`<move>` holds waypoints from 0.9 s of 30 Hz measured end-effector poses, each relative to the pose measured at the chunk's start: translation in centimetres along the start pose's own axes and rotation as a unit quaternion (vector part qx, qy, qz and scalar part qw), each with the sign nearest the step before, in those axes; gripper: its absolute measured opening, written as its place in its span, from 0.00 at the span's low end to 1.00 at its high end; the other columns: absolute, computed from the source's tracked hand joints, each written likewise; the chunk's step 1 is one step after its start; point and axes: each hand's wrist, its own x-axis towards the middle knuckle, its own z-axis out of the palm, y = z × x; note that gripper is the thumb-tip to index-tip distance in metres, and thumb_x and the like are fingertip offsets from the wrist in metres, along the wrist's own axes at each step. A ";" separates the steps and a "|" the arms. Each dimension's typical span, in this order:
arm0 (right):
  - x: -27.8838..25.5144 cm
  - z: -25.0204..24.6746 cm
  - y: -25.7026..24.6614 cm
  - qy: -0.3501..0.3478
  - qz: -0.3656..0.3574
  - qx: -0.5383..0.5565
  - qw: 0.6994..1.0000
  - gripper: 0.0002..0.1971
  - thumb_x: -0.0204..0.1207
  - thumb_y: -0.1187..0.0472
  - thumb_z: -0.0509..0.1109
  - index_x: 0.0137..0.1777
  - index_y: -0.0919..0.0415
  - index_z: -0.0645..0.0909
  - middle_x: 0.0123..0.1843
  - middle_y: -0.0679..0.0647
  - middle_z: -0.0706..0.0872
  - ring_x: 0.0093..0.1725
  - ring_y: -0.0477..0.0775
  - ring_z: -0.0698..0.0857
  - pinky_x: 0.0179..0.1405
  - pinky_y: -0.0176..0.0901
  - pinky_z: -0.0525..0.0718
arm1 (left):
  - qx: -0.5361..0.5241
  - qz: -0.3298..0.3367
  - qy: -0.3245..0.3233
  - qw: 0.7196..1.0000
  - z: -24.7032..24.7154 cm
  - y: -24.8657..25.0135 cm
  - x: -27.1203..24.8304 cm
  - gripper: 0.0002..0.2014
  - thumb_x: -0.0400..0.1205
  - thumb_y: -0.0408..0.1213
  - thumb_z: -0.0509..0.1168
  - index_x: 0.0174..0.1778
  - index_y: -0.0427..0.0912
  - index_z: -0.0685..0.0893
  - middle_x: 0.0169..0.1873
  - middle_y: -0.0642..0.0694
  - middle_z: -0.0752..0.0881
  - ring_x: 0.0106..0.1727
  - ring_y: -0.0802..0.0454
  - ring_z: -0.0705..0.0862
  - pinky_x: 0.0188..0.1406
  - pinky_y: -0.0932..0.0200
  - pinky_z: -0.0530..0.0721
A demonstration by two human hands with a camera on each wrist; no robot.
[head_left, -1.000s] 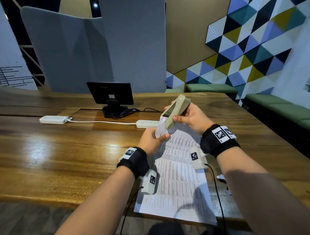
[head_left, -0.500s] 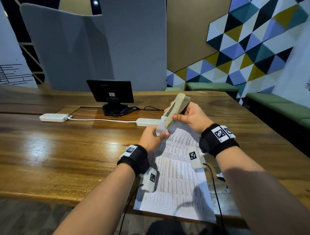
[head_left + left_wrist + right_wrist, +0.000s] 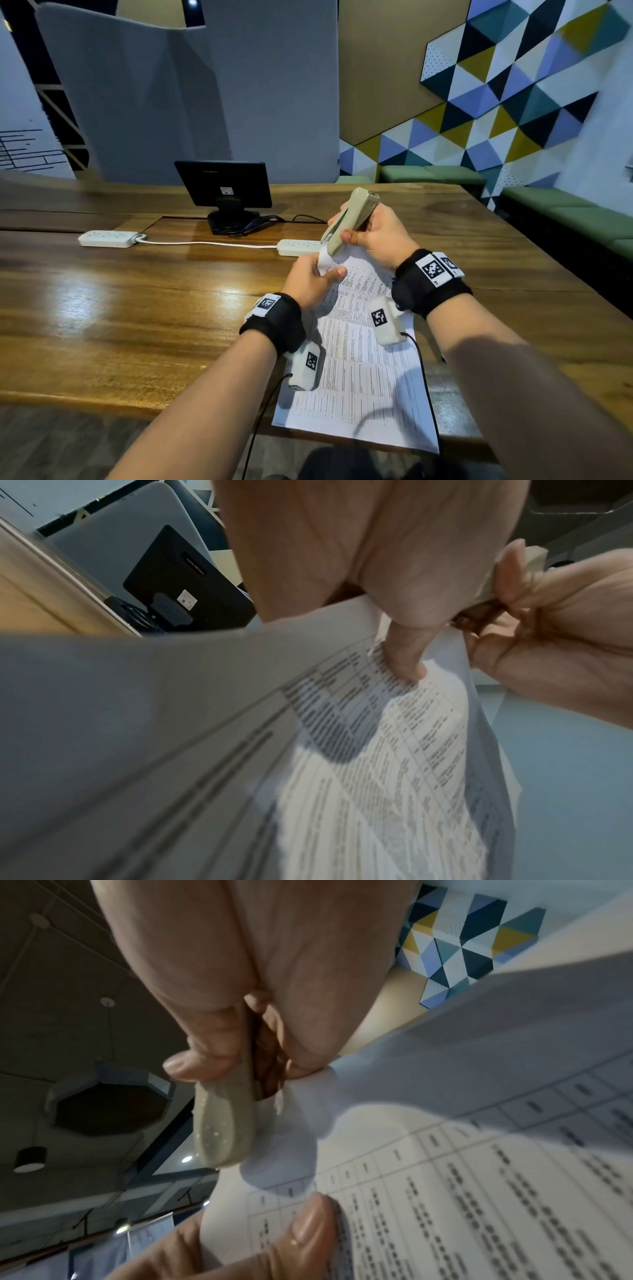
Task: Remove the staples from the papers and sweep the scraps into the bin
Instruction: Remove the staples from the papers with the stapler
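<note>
Printed papers (image 3: 363, 370) lie on the wooden table (image 3: 137, 308), their far left corner lifted off the surface. My left hand (image 3: 313, 279) pinches that raised corner, thumb on top of the print (image 3: 407, 661). My right hand (image 3: 373, 236) grips a beige stapler (image 3: 351, 219), held tilted with its lower end at the lifted corner. The right wrist view has the stapler's rounded end (image 3: 224, 1129) under my thumb, next to the papers (image 3: 479, 1191). The staple itself is hidden.
Two white power strips (image 3: 108, 238) (image 3: 298, 247) joined by a cable lie across the table behind the papers. A small black monitor (image 3: 224, 183) on a stand is farther back, before a grey divider (image 3: 191, 89). Green benches (image 3: 565, 219) line the right wall.
Both hands kept their holds. The stapler tilted and dipped slightly toward the lifted corner, and the view shifted a little.
</note>
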 end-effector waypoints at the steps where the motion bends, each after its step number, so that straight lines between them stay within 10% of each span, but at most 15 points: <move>1: 0.1 0.3 0.0 0.007 0.003 -0.006 1.000 0.22 0.75 0.86 0.69 0.64 0.67 0.76 0.53 0.62 0.89 0.60 0.64 0.89 0.57 0.49 0.92 | -0.003 0.002 0.002 1.000 0.0 -0.2 0.0 0.11 0.78 0.42 0.73 0.54 0.44 0.89 0.47 0.42 0.94 0.44 0.53 0.88 0.55 0.43 0.87; 9: 0.4 0.6 0.1 0.031 0.013 -0.037 0.999 0.15 0.75 0.78 0.75 0.55 0.63 0.78 0.63 0.75 0.88 0.67 0.72 0.87 0.72 0.67 0.83 | -0.034 -0.014 0.000 0.999 0.3 -0.7 -0.2 0.11 0.78 0.36 0.73 0.56 0.40 0.90 0.52 0.42 0.94 0.56 0.41 0.91 0.63 0.42 0.87; 14: 0.5 -0.1 -0.5 0.020 0.012 0.062 0.998 0.19 0.66 0.68 0.80 0.56 0.62 0.81 0.55 0.60 0.90 0.62 0.62 0.87 0.70 0.62 0.85 | -0.045 -0.020 -0.013 0.999 0.3 -0.3 0.1 0.11 0.78 0.41 0.73 0.54 0.42 0.90 0.53 0.44 0.94 0.55 0.46 0.92 0.62 0.44 0.87; 22: 1.8 -1.9 -0.7 0.040 -0.020 0.039 0.998 0.18 0.80 0.80 0.67 0.58 0.56 0.83 0.54 0.60 0.89 0.55 0.56 0.87 0.57 0.51 0.90 | -0.046 -0.077 -0.024 0.996 0.2 -0.4 0.6 0.05 0.81 0.31 0.70 0.51 0.35 0.87 0.36 0.49 0.90 0.29 0.68 0.85 0.32 0.72 0.82; 27: 4.2 -4.9 1.5 0.263 0.065 -0.192 0.943 0.20 0.82 0.60 0.74 0.69 0.71 0.79 0.57 0.64 0.86 0.50 0.62 0.86 0.50 0.52 0.83 | -0.078 -0.121 0.002 0.990 -0.4 -1.2 0.4 0.15 0.77 0.38 0.74 0.58 0.36 0.88 0.55 0.41 0.93 0.57 0.42 0.91 0.63 0.39 0.86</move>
